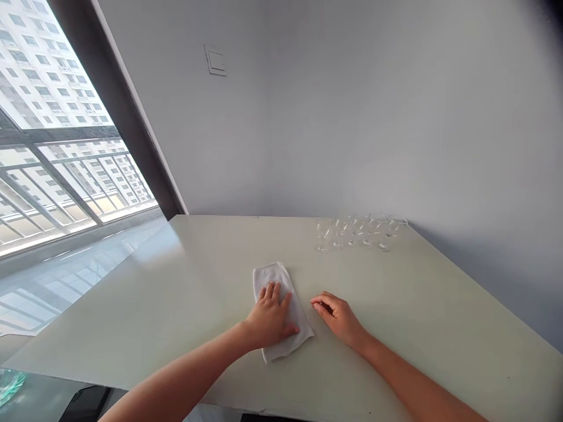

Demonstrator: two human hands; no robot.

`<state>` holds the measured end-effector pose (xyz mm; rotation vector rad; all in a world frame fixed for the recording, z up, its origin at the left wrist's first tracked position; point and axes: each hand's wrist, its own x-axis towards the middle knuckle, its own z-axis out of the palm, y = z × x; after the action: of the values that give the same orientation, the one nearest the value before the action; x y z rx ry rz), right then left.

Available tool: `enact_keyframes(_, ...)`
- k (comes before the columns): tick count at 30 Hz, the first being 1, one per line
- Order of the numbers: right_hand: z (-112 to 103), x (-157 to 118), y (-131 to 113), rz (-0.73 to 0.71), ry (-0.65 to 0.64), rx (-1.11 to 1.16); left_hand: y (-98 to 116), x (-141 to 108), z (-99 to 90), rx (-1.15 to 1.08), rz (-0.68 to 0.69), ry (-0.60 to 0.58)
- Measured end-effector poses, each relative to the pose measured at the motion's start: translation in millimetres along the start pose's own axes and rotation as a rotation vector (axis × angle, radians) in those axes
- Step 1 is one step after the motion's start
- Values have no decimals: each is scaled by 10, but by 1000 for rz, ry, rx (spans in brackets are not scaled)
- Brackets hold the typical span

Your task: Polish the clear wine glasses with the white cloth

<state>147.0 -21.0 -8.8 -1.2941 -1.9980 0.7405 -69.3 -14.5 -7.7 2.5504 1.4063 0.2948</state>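
A folded white cloth [273, 274] lies flat on the pale table [197, 281], near its middle. My left hand [270, 316] rests palm down on the cloth, its fingers spread. Just right of the cloth, my right hand [338, 316] is held low at the tabletop with curled fingers, and the thumb is near the fingertips. Whether anything is between those fingers is too small to tell. Several clear stemmed glasses [324, 230] stand in a cluster at the back right of the table.
Grey walls [352, 105] meet behind the table, with a switch [216, 61] on the left one. A large window [53, 146] is at the far left. Below the table's left front edge are a greenish glass object [11, 384] and a dark object [85, 404].
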Motion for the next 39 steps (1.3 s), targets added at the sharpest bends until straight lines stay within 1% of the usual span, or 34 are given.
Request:
enact_keyframes(2,4,-6,-5,-11,-14,27,-20,178,88,1,48,-30)
enact_keyframes(4,-14,-28,-19,-29,-31,29,-93,440,129,7,65,-42)
enact_keyframes(6,-48,-58,-11,-38,-44,5,-213,741,133,2,72,-49)
enact_keyframes(9,-110,-102,41,-38,-32,-45,-462,1168,99,-9,73,-75)
enact_keyframes(11,-144,-121,80,-27,-26,-67,-666,1397,55,3,37,-91)
enact_keyframes(14,-173,-126,116,-12,-35,-79,-1033,1617,-57,55,-98,-90)
enact_keyframes(16,-180,-120,124,-10,-55,-91,-1324,1663,-169,95,-224,-73)
enact_keyframes(18,-181,-114,128,-9,-82,-109,-1645,1613,-305,104,-299,-53)
enact_keyframes(19,-181,-112,130,-9,-93,-116,-1812,1552,-376,109,-343,-46)
enact_keyframes(20,-180,-112,132,-8,-100,-122,-1979,1467,-448,130,-423,-38)
enact_keyframes(21,-178,-112,135,-7,-104,-125,-2141,1361,-518,153,-506,-29)
enact_keyframes(22,-176,-114,139,-6,-107,-125,-2296,1235,-586,161,-554,-23)
enact_keyframes(24,-172,-118,147,-8,-112,-121,-2571,939,-714,188,-680,-6)
enact_keyframes(27,-166,-124,152,-10,-119,-122,-2882,409,-892,226,-873,10)
enact_keyframes(29,-162,-129,153,-15,-118,-136,-3032,13,-1005,233,-936,20)
enact_keyframes(31,-160,-136,152,-17,-118,-149,-3156,-404,-1104,244,-1030,22)
enact_keyframes(34,-158,-151,138,-18,-123,-150,-3301,-1032,-1201,267,-1172,11)
enact_keyframes(35,-158,-155,128,-23,-127,-145,-3333,-1228,-1216,289,-1189,26)
enact_keyframes(37,-157,-165,104,-45,-133,-134,-3357,-1572,-1216,296,-1185,19)
enact_keyframes(39,-154,-174,77,-75,-128,-129,-3323,-1837,-1177,292,-1137,25)
